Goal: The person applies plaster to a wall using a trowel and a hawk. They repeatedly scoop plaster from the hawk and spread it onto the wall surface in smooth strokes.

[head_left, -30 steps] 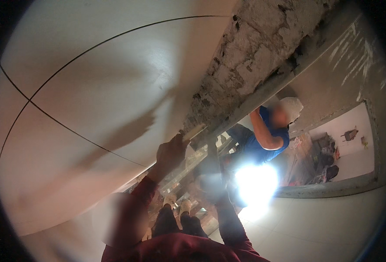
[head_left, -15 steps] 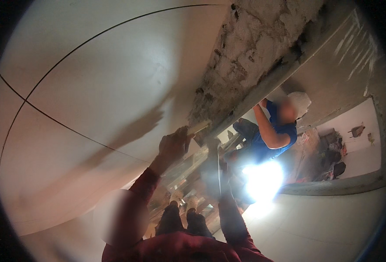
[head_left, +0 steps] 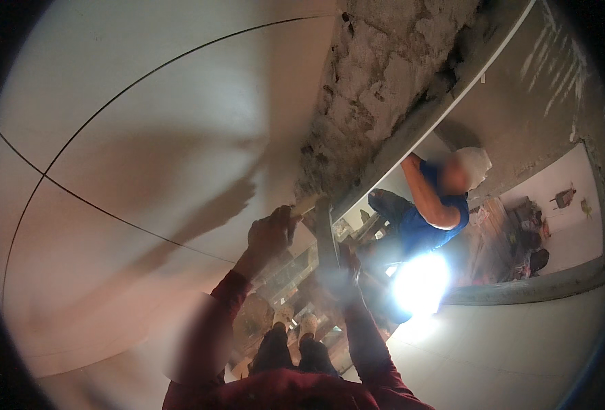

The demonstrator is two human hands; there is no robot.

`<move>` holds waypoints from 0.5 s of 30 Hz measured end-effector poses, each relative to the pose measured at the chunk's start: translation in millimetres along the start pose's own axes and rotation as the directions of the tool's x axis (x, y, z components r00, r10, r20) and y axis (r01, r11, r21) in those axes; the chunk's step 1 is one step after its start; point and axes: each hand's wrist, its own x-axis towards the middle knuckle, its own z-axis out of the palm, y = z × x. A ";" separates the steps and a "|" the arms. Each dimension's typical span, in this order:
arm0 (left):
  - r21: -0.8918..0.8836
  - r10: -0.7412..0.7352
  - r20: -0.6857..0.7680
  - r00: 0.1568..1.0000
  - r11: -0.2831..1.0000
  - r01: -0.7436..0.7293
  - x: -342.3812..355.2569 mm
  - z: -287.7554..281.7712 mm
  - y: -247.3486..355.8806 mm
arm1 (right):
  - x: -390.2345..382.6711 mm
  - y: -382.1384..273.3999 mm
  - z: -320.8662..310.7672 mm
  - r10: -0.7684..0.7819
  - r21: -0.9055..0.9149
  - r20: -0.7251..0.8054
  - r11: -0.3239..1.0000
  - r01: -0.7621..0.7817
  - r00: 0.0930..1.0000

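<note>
My left hand (head_left: 270,234) is raised to the edge of the pale tiled surface, fingers curled around a short pale strip (head_left: 307,204). What the strip belongs to is hidden. Close by on the right, my right hand (head_left: 349,263) is closed on a flat, grey, blade-like tool (head_left: 326,236) that stands nearly upright. Haze and blur hide its lower part and some of the fingers. Beyond both hands runs a rough, mortar-covered band (head_left: 391,75). A long, thin white edge (head_left: 446,113) borders it, slanting up to the right.
A co-worker in a blue shirt and white head covering (head_left: 429,205) reaches up to the white edge. A glaring lamp (head_left: 420,283) shines beside them. Pale tiles with dark joints (head_left: 159,137) fill the left. An opening on the right shows piled items (head_left: 521,239). Clutter lies below my feet.
The grey tool in my right hand has shifted slightly left and tilted. The long edge now shows bright white. My left hand stays nearly in place.
</note>
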 end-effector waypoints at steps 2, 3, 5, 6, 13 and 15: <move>-0.027 0.009 -0.005 1.000 1.000 -0.009 8.7 -1.7 7.8 | -11.9 21.0 0.5 -0.017 0.132 -0.044 0.991 0.023 0.999; -0.044 0.025 -0.016 1.000 0.999 -0.026 17.2 1.4 15.4 | -22.2 61.7 12.7 0.026 0.206 -0.061 0.978 -0.013 0.998; -0.031 -0.001 -0.018 1.000 1.000 0.000 17.6 3.8 9.9 | -10.8 55.7 19.9 0.072 0.207 -0.024 0.976 -0.066 0.997; -0.018 -0.016 -0.014 1.000 1.000 0.016 18.2 5.1 4.5 | 6.4 45.8 20.3 0.074 0.114 0.003 0.991 -0.074 0.997; -0.047 -0.036 -0.006 0.999 0.998 0.036 43.2 0.7 13.3 | -17.2 105.0 47.5 0.208 0.217 0.083 0.951 -0.221 0.975; -0.058 0.029 -0.050 0.998 0.998 -0.031 40.9 -1.4 16.3 | -18.8 113.2 47.9 0.209 0.283 0.090 0.932 -0.226 0.974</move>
